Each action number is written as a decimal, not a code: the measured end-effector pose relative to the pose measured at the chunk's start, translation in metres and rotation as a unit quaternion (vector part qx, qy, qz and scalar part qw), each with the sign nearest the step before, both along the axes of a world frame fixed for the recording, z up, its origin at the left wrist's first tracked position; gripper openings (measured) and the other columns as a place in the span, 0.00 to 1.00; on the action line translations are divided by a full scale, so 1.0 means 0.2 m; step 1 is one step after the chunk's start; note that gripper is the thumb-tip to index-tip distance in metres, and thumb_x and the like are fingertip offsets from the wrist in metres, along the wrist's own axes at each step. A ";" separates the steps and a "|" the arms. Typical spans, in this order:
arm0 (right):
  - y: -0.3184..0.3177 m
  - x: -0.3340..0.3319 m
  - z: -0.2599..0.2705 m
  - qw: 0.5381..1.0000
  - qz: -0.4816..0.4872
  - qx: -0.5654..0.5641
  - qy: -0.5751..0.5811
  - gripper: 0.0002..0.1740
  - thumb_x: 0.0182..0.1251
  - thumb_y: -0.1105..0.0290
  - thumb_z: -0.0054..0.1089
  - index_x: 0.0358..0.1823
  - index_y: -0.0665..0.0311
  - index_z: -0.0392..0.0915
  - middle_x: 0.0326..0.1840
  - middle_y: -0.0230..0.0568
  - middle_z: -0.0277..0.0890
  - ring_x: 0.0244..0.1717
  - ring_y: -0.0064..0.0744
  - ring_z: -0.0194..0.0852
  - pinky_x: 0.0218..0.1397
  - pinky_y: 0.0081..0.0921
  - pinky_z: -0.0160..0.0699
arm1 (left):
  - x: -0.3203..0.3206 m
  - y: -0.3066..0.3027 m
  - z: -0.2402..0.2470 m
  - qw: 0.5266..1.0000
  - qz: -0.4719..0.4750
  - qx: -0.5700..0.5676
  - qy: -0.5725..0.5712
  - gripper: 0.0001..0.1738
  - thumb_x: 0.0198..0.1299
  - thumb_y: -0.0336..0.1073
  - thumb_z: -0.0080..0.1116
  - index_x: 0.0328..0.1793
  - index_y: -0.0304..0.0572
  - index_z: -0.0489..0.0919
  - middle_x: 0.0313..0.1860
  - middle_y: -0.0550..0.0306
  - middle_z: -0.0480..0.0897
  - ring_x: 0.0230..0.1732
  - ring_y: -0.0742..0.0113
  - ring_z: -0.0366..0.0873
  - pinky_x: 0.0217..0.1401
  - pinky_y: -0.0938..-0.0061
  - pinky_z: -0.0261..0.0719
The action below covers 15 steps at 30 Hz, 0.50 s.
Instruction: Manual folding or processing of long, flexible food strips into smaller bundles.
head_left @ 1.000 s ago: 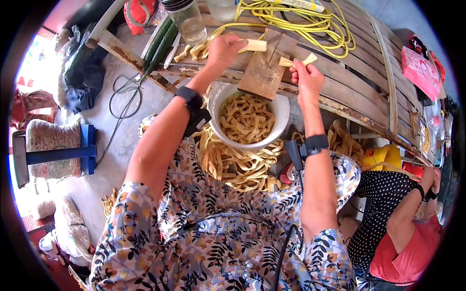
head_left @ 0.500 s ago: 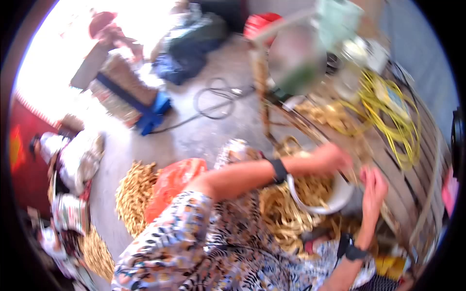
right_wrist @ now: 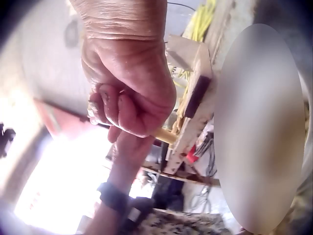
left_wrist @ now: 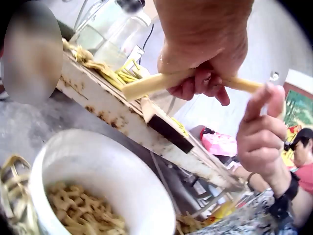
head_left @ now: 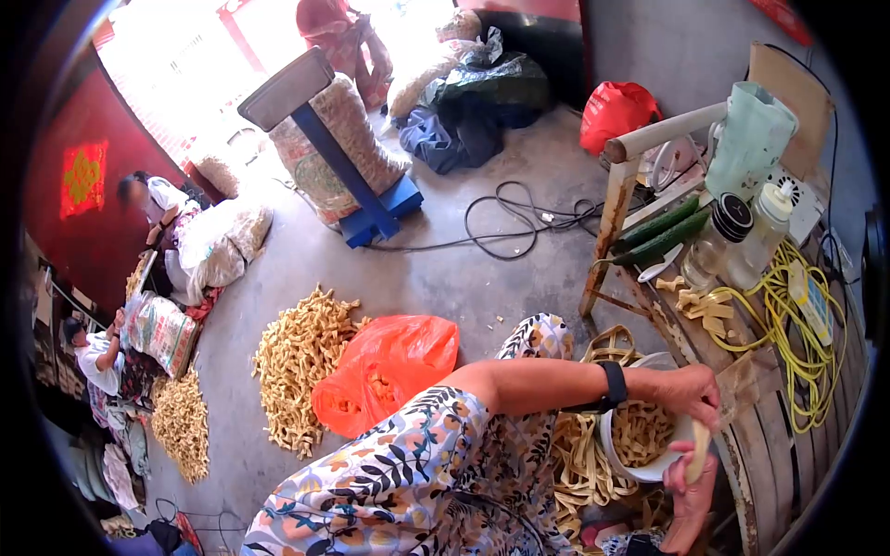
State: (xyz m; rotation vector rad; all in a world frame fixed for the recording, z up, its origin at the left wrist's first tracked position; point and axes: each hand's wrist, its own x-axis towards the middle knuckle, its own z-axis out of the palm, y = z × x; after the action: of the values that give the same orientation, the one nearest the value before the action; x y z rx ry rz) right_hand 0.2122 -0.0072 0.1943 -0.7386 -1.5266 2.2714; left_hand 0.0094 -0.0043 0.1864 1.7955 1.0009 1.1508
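Note:
My left hand (head_left: 691, 391) pinches a pale yellow flat strip (left_wrist: 146, 86), soft-looking and narrow, seen lengthwise in the left wrist view. Just below it in the head view, my right hand (head_left: 693, 491) has its fingers bent at the strip's other end. From the right wrist, the curled right hand (right_wrist: 129, 93) covers most of the strip, and a short end shows beside it. Under the hands stands a white bucket (left_wrist: 151, 196) part filled with short knotted pieces (left_wrist: 85, 210). Long loose strips (head_left: 579, 463) lie in a heap beside the bucket.
A slatted bench (head_left: 774, 431) with a rusty edge carries a wooden block (left_wrist: 168, 129), cucumbers (head_left: 663, 236), jars (head_left: 718, 246) and a yellow hose (head_left: 797, 394). Knotted pieces (head_left: 301, 361) are piled on the floor near a red bag (head_left: 399, 361). A blue scale (head_left: 375, 218) and other people are farther off.
The head view has swung left, showing more floor, piles and people. My hands, earlier apart with a pale piece in each, are now close together at one strip.

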 end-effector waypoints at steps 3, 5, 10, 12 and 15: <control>0.06 0.03 0.02 0.979 -0.070 -0.071 0.178 0.27 0.63 0.51 0.50 0.53 0.67 0.67 0.09 0.21 0.58 0.08 0.12 0.47 0.13 0.11 0.47 | 0.07 0.01 -0.10 0.968 -0.067 -0.134 -0.204 0.17 0.58 0.42 0.54 0.26 0.34 0.74 0.18 0.63 0.74 0.18 0.73 0.68 0.20 0.79 0.65; 0.09 0.03 0.04 0.990 -0.111 0.077 0.047 0.27 0.63 0.51 0.51 0.53 0.67 0.68 0.10 0.21 0.58 0.09 0.12 0.49 0.14 0.10 0.46 | 0.12 -0.08 -0.04 0.921 -0.102 -0.223 -0.301 0.16 0.61 0.42 0.51 0.27 0.36 0.74 0.21 0.66 0.73 0.18 0.78 0.67 0.18 0.84 0.64; 0.07 0.01 -0.04 0.919 -0.172 0.349 -0.057 0.19 0.55 0.64 0.62 0.43 0.72 0.75 0.24 0.26 0.69 0.18 0.11 0.61 0.20 0.08 0.59 | 0.20 -0.08 -0.18 0.698 -0.328 -0.452 -0.448 0.12 0.63 0.41 0.48 0.35 0.39 0.74 0.25 0.59 0.76 0.19 0.80 0.66 0.17 0.89 0.63; -0.01 -0.03 0.11 0.933 -0.156 0.308 -0.101 0.18 0.52 0.65 0.65 0.39 0.72 0.76 0.24 0.25 0.68 0.21 0.10 0.61 0.23 0.09 0.61 | 0.23 -0.09 -0.23 0.645 -0.373 -0.471 -0.472 0.12 0.62 0.40 0.49 0.37 0.38 0.75 0.26 0.56 0.77 0.19 0.80 0.66 0.16 0.90 0.63; -0.04 -0.02 0.13 0.945 -0.130 0.268 -0.132 0.17 0.51 0.66 0.65 0.37 0.71 0.75 0.23 0.25 0.67 0.20 0.10 0.60 0.22 0.10 0.60 | 0.24 -0.13 -0.27 0.609 -0.390 -0.496 -0.481 0.11 0.60 0.38 0.52 0.40 0.37 0.75 0.28 0.49 0.78 0.18 0.77 0.67 0.16 0.89 0.64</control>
State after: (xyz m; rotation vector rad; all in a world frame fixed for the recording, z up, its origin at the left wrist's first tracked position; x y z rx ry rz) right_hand 0.2076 -0.0151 0.2198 -1.0260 -1.9152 1.5062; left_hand 0.0572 -0.0295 0.1314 0.3561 0.0078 0.5476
